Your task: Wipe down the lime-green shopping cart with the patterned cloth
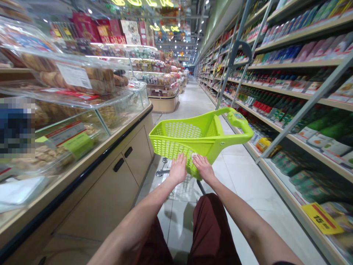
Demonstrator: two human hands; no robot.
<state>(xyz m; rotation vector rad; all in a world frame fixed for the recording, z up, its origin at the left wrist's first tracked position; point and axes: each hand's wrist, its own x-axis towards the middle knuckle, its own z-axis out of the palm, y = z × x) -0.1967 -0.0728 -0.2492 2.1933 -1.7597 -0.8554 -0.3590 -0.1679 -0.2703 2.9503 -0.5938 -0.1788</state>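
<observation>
From here: left hand (178, 169) and right hand (203, 167) open, fingers against near side of green cart (190, 144), no grip visible. Cart sits crosswise just ahead of them, handle (244, 124) beyond the right. Looks like side-on steering; next move calls for even pressure.

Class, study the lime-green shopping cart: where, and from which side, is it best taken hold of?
Probably by the handle, coming from beside the product shelves at picture right: it projects that way beyond the basket as a rounded loop, leaving a gap to wrap around.
</observation>
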